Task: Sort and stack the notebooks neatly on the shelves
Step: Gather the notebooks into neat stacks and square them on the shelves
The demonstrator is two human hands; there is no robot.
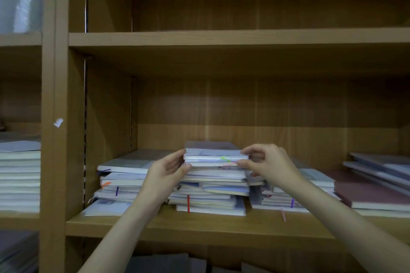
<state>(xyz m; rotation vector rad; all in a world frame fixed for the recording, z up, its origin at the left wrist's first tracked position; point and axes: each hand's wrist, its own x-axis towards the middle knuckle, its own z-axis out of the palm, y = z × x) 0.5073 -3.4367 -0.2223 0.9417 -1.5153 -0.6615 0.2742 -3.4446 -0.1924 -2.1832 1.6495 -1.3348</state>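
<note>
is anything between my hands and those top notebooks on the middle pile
Nothing visible. The left hand already grips the left end of the top notebooks on the middle pile, and the right hand pinches their right end.

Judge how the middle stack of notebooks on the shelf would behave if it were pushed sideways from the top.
The middle stack would probably shear rather than slide whole: its notebooks sit offset, edges uneven. The covers look smooth, so upper ones may slip. Both hands grip only the top few notebooks, which look thin and likely flexible.
</note>
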